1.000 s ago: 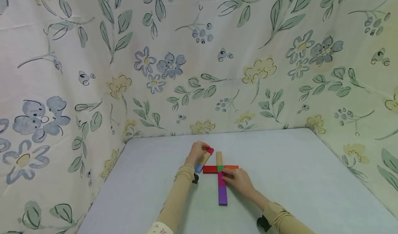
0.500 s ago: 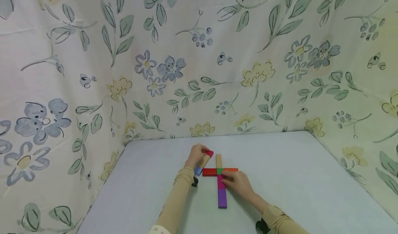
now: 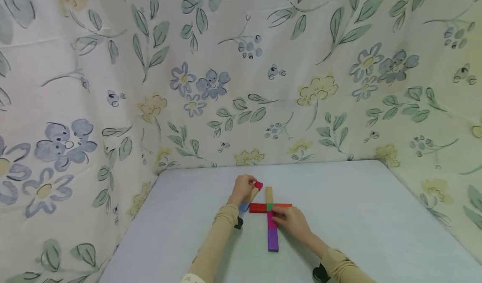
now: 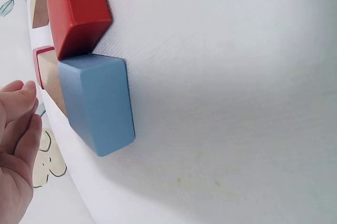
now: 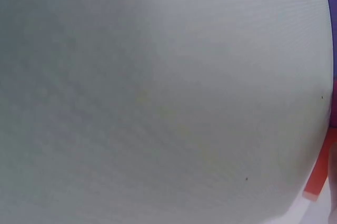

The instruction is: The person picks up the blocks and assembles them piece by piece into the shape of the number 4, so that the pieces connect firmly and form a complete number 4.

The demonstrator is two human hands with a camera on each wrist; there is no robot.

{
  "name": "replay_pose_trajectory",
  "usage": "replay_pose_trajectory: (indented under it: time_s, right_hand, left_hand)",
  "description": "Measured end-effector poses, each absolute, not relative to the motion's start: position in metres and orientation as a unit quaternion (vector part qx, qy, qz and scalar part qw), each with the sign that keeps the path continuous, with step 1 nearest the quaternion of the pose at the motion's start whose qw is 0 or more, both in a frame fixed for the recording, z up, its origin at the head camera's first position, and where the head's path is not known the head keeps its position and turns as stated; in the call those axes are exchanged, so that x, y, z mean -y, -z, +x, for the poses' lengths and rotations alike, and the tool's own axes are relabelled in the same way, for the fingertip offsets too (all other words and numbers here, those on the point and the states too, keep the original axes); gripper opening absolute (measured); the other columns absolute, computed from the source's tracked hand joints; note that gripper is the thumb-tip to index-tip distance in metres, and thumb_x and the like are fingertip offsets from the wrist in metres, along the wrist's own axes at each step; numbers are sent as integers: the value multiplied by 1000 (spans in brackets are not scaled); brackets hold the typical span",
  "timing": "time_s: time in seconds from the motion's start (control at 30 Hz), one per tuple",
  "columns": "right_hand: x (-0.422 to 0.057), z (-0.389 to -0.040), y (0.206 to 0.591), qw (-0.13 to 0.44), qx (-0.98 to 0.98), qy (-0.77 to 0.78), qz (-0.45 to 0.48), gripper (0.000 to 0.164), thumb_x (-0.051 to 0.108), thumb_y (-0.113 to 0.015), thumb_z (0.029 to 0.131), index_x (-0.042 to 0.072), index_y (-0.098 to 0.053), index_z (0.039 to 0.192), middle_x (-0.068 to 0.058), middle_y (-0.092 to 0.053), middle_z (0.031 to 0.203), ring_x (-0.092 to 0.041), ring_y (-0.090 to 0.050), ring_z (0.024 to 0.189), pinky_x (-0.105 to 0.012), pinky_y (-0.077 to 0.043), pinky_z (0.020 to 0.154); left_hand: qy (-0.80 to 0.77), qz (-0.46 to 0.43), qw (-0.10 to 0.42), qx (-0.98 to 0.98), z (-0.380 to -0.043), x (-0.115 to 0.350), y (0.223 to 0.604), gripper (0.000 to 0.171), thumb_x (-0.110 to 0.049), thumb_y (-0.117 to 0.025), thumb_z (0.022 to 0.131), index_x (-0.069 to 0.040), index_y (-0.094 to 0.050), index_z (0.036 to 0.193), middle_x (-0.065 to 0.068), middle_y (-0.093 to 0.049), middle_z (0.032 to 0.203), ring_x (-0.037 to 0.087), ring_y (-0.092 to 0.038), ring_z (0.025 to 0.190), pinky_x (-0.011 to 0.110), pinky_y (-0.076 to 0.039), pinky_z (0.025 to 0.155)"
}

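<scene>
Coloured blocks lie end to end on the table. A natural wood block [image 3: 269,194], green block [image 3: 270,207], magenta block [image 3: 272,221] and purple block [image 3: 273,240] form a line, crossed by a red block [image 3: 258,208] and an orange block [image 3: 283,205]. A slanted row runs from a blue block [image 4: 97,103] through wood to a small pinkish-red block [image 3: 258,185]. At that small block are the fingertips of my left hand [image 3: 242,189], fingers loosely bent. My right hand [image 3: 295,223] rests its fingertips on the green and magenta blocks; the right wrist view shows only a sliver of it.
A white-covered table [image 3: 357,216] extends around the blocks. Behind it and at the sides hangs a floral curtain [image 3: 290,107]. Dark wrist devices sit under both tan sleeves [image 3: 214,245].
The view shifts slightly, moving the whole scene within the picture. Both hands stay at the same blocks, and the block layout looks unchanged.
</scene>
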State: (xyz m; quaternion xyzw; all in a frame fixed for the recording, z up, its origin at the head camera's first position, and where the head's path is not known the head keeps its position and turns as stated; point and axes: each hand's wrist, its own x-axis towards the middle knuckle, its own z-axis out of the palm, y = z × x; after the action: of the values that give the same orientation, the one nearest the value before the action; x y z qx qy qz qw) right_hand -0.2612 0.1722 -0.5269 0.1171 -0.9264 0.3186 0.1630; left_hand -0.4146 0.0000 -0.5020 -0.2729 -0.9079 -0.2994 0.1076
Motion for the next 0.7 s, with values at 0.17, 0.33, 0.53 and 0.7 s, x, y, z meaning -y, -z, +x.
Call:
replay_pose_trajectory:
  time_s: [0.17,0.33,0.53,0.7]
  right_hand:
    - [-175,-267,526,169,923,-321,128,30,14,-77,77,6,-73,105,-6,-75,94,-14,-69,78,-21,-53,67]
    - [-179,-272,523,171,916,-339,126,30,12,-76,78,5,-73,106,-8,-74,96,-18,-70,84,-28,-56,70]
    - [-187,-274,511,155,912,-366,98,37,15,-74,82,4,-68,116,-6,-72,81,-13,-62,66,-19,-50,61]
    - [-207,-278,496,158,927,-334,61,44,26,-69,87,7,-61,126,2,-53,55,-9,-37,53,-20,-35,51]
  left_hand:
    - [308,-289,147,894,-418,0,500,16,2,-67,81,-2,-74,95,11,-74,92,23,-69,87,34,-53,81]
    - [338,-273,129,891,-415,-2,491,16,-1,-66,85,-1,-73,99,10,-74,97,23,-69,92,33,-54,83]
    - [344,-268,154,886,-410,2,482,16,-8,-63,90,0,-73,100,11,-74,98,24,-68,94,35,-54,84]
    - [338,-246,192,888,-410,12,478,20,-15,-59,92,-3,-73,100,9,-74,99,24,-68,96,36,-53,84]
